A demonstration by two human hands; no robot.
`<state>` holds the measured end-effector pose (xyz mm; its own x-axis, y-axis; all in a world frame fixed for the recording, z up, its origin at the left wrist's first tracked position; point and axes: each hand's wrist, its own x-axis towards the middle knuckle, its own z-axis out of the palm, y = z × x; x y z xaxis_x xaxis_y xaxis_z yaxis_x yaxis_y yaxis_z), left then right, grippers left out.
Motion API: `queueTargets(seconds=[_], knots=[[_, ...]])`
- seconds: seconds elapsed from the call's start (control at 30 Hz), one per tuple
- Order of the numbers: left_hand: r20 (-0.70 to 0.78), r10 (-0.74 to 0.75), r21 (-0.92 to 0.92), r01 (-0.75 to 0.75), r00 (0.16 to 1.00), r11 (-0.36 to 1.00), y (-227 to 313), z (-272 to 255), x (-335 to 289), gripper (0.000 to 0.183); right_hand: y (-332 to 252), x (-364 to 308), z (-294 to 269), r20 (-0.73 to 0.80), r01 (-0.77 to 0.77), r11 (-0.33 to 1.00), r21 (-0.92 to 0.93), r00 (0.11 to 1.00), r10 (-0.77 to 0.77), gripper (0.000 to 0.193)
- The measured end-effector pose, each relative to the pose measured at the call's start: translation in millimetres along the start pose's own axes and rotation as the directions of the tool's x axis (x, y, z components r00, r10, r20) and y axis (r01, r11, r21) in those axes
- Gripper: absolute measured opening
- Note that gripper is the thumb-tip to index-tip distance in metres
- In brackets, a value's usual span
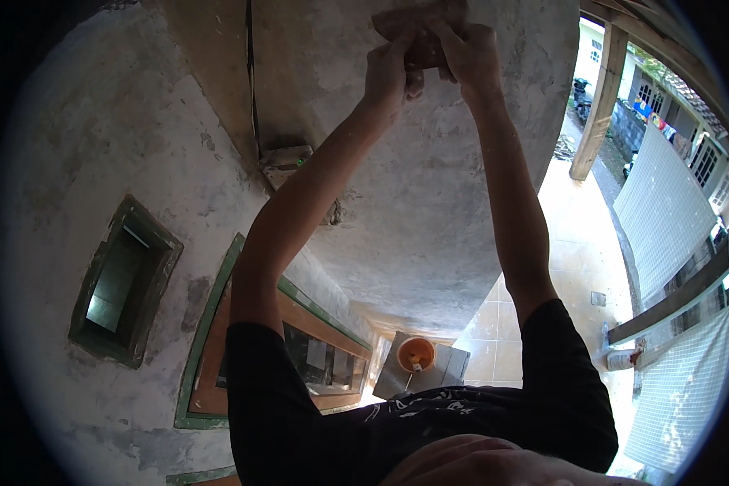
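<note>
Both my arms reach up along a rough grey plastered wall (429, 186). At the top of the head view, my left hand (387, 74) and my right hand (473, 63) are close together, fingers bent. Between them they grip a reddish-brown, flat, folded-looking piece (427, 55) against the wall. Whether it is cloth or abrasive sheet, I cannot make out. Some of its edge is covered by my fingers and thumbs.
Below stands an orange bucket (401, 356) with a handled tool in it, on a grey platform (454, 366). A small box with a green light (287, 157) sits on the wall by my left forearm. Wooden posts (603, 105) and pale netting (664, 211) are at the right.
</note>
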<state>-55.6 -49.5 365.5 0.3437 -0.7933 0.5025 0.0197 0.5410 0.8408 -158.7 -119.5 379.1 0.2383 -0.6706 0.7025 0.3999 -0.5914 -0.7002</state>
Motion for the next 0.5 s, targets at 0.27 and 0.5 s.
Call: queueTargets(seconds=[0.27, 0.5], knots=[[-0.001, -0.074, 0.086, 0.074, 0.997, 0.994, -11.5, 0.7, -13.1, 0.041, 5.9, -11.8, -10.3, 0.024, -0.029, 0.988, -0.15, 0.999, 0.033, 0.044], [0.088, 0.103, -0.083, -0.096, 0.991, 0.992, 16.7, -76.1, 62.6, 0.037, -36.9, 49.4, 52.8, 0.091, 0.107, 0.986, -0.128, 0.991, -0.096, 0.032]])
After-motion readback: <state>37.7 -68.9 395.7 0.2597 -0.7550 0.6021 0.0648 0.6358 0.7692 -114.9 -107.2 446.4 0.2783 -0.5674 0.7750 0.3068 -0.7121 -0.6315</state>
